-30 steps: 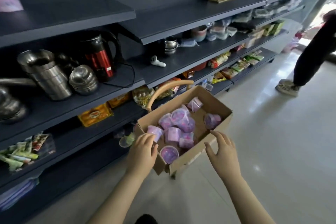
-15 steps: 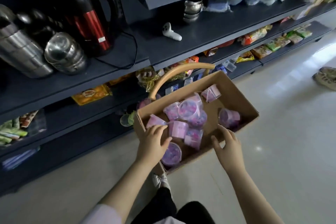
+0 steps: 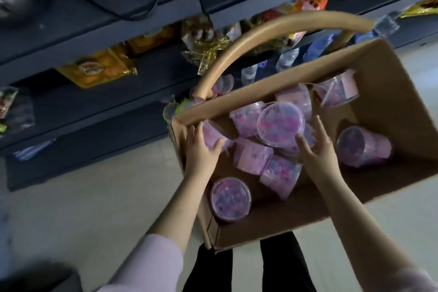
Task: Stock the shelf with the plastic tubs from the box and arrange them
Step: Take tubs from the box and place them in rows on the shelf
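An open cardboard box (image 3: pixel 391 83) holds several pink and purple plastic tubs lying at all angles. My left hand (image 3: pixel 201 149) reaches into the box's near left corner and grips a tilted tub (image 3: pixel 213 136), fingers over its top and thumb on its side. My right hand (image 3: pixel 318 149) is in the middle of the box, where thumb and fingers close round a tub with a clear round lid (image 3: pixel 280 123). One upright tub (image 3: pixel 231 197) stands near the front wall. Another (image 3: pixel 363 147) lies on its side at the right.
Dark shelves (image 3: pixel 78 111) run behind the box, carrying snack packets (image 3: pixel 99 70) and gold-wrapped goods (image 3: pixel 206 47). A curved tan handle (image 3: pixel 260 33) arches over the box's far edge. A few tubs (image 3: pixel 224 83) sit on the low shelf behind it. Pale floor lies to the left.
The view has tipped down and closer to the box. Both hands moved from the box's front rim into it and took hold of tubs.
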